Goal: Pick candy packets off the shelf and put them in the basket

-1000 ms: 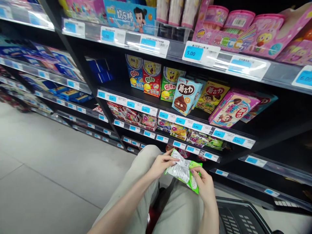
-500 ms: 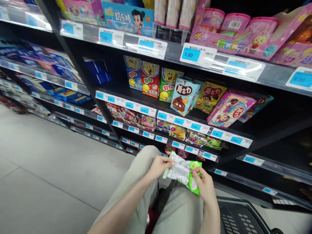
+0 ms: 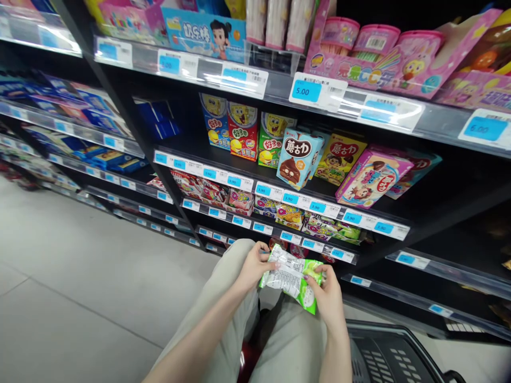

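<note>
A shiny green and white candy packet (image 3: pixel 288 279) is held above my knees, its printed white side facing up toward me. My left hand (image 3: pixel 255 264) grips the packet's left end, thumb on top and fingers behind the edge. On the opposite end, my right hand (image 3: pixel 325 290) pinches the packet between thumb and fingers. Parts of the fingers under the packet are hidden. Just beyond the packet, the low shelf carries small candy bags (image 3: pixel 289 215) in bright colours.
A dark plastic shopping basket (image 3: pixel 389 346) stands on the floor to my right. Ahead, a blue snack box (image 3: pixel 298 159) and a purple box (image 3: pixel 371 178) lean on the middle shelf. Pink cartons (image 3: pixel 371 69) sit higher up. Grey floor tiles (image 3: pixel 80 298) extend to the left.
Both hands have shifted slightly left with the packet. My left fingers have moved up around its far left edge, and the right fingers have curled over its right end.
</note>
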A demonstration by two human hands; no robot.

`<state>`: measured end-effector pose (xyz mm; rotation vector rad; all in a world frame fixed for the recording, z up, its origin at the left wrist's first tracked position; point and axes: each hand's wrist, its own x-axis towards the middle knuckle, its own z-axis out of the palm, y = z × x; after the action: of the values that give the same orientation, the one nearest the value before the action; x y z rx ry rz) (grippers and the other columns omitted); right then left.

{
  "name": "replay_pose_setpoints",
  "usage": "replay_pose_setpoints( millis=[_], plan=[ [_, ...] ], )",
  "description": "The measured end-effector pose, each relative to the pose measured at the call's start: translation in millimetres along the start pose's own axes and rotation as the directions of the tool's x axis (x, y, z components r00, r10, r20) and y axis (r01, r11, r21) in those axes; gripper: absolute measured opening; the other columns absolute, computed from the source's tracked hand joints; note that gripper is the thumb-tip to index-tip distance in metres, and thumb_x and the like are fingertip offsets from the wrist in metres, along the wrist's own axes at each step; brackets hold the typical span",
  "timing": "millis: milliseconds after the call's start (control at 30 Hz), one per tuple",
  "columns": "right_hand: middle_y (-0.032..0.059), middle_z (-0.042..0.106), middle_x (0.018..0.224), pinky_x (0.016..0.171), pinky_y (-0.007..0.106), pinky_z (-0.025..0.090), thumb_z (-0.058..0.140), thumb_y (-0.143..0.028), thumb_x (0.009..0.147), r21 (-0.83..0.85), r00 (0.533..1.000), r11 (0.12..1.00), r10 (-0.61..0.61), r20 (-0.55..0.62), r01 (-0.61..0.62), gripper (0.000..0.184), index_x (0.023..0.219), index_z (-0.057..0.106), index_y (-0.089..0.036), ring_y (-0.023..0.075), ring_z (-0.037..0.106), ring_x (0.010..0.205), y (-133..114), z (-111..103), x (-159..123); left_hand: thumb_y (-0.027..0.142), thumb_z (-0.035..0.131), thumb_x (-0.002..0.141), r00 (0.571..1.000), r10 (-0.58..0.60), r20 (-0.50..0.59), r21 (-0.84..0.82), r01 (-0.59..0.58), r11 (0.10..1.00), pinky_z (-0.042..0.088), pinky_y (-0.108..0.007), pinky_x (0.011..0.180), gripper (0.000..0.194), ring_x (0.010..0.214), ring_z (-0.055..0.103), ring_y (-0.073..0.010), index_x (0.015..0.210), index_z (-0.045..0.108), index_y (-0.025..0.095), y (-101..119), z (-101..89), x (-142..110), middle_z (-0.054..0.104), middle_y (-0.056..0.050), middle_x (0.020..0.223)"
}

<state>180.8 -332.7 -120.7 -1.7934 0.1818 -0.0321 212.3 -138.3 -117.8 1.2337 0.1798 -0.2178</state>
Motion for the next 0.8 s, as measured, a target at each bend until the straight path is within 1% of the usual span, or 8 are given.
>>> replay_pose_setpoints(
  millis=[100, 200, 333, 400, 467, 600, 667, 800],
  plan=[
    [-0.0004, 0.055, 0.070, 0.048, 0.023, 0.040, 0.063, -0.041, 0.067, 0.138, 0.999, 0.990, 0.039, -0.006, -0.038, 0.037, 0.086, 0.038, -0.021, 0.0131, 0.051, 0.054, -1.1, 1.2, -0.9, 0.024, 0.074, 0.052, 0.989, -0.062, 0.135, -0.083, 0.074, 0.994, 0.043, -0.023, 0.054, 0.057, 0.055, 0.056, -0.0141, 0.097, 0.040, 0.018, 6.7, -2.1, -1.5, 0.060, 0.001, 0.067],
    [0.0015, 0.057, 0.073, 0.052, 0.026, 0.044, 0.060, -0.040, 0.071, 0.219, 1.000, 0.975, 0.021, 0.005, -0.021, 0.038, 0.096, 0.037, -0.022, 0.0150, 0.055, 0.057, -6.2, -1.0, -3.0, 0.023, 0.074, 0.054, 0.963, -0.164, 0.213, -0.013, 0.171, 0.985, 0.042, -0.020, 0.052, 0.053, 0.056, 0.056, -0.0125, 0.100, 0.048, 0.014, 9.5, -7.9, -1.9, 0.061, -0.001, 0.067],
    [0.0123, 0.056, 0.109, 0.075, 0.031, 0.047, 0.060, -0.039, 0.072, 0.217, 0.997, 0.973, -0.072, -0.028, 0.076, 0.060, 0.122, 0.034, -0.019, 0.0213, 0.056, 0.095, -11.8, -8.2, -4.9, 0.024, 0.072, 0.059, 0.825, -0.358, 0.437, 0.143, 0.330, 0.933, 0.046, -0.018, 0.054, 0.033, 0.063, 0.060, -0.0133, 0.085, 0.062, 0.007, 12.4, -17.6, -3.2, 0.064, -0.009, 0.074],
    [0.0126, 0.054, 0.115, 0.076, 0.031, 0.047, 0.062, -0.039, 0.070, 0.272, 0.999, 0.962, -0.024, 0.036, 0.013, 0.069, 0.128, 0.030, -0.020, 0.0223, 0.055, 0.098, -10.9, -12.7, -5.4, 0.022, 0.074, 0.056, 0.776, -0.369, 0.512, 0.153, 0.340, 0.928, 0.048, -0.020, 0.054, 0.032, 0.061, 0.061, -0.0140, 0.083, 0.064, 0.006, 14.3, -20.5, -4.7, 0.065, -0.009, 0.072],
    [0.0108, 0.060, 0.105, 0.068, 0.032, 0.048, 0.065, -0.039, 0.068, 0.349, 0.986, 0.930, 0.069, 0.150, -0.118, 0.073, 0.129, 0.030, -0.021, 0.0223, 0.060, 0.087, -7.9, -16.9, -6.1, 0.019, 0.076, 0.053, 0.741, -0.347, 0.575, 0.139, 0.330, 0.934, 0.049, -0.021, 0.051, 0.035, 0.058, 0.061, -0.0153, 0.083, 0.065, 0.006, 15.7, -21.4, -6.5, 0.065, -0.009, 0.068],
    [0.0081, 0.065, 0.074, 0.054, 0.030, 0.044, 0.073, -0.037, 0.057, 0.361, 0.935, 0.881, 0.209, 0.285, -0.307, 0.047, 0.096, 0.059, -0.014, 0.0228, 0.060, 0.064, -4.5, -23.7, -9.2, 0.018, 0.078, 0.051, 0.679, -0.347, 0.647, 0.163, 0.322, 0.933, 0.050, -0.023, 0.048, 0.037, 0.057, 0.062, -0.0180, 0.084, 0.066, 0.007, 16.1, -20.3, -9.7, 0.066, -0.010, 0.069],
    [0.0072, 0.063, 0.065, 0.052, 0.029, 0.042, 0.074, -0.038, 0.055, 0.348, 0.925, 0.875, 0.241, 0.294, -0.338, 0.035, 0.076, 0.061, -0.013, 0.0214, 0.058, 0.058, -6.5, -26.4, -11.6, 0.018, 0.078, 0.050, 0.667, -0.361, 0.652, 0.194, 0.314, 0.930, 0.052, -0.025, 0.051, 0.037, 0.060, 0.063, -0.0193, 0.084, 0.066, 0.007, 16.6, -19.8, -10.7, 0.067, -0.010, 0.072],
    [0.0047, 0.059, 0.061, 0.054, 0.029, 0.040, 0.071, -0.042, 0.059, 0.292, 0.930, 0.900, 0.247, 0.273, -0.324, 0.032, 0.066, 0.059, -0.013, 0.0174, 0.053, 0.055, -12.0, -27.7, -14.8, 0.021, 0.076, 0.052, 0.706, -0.402, 0.583, 0.319, 0.256, 0.912, 0.051, -0.024, 0.054, 0.033, 0.061, 0.063, -0.0190, 0.081, 0.067, 0.008, 19.9, -20.8, -10.9, 0.067, -0.009, 0.071]
  ],
)
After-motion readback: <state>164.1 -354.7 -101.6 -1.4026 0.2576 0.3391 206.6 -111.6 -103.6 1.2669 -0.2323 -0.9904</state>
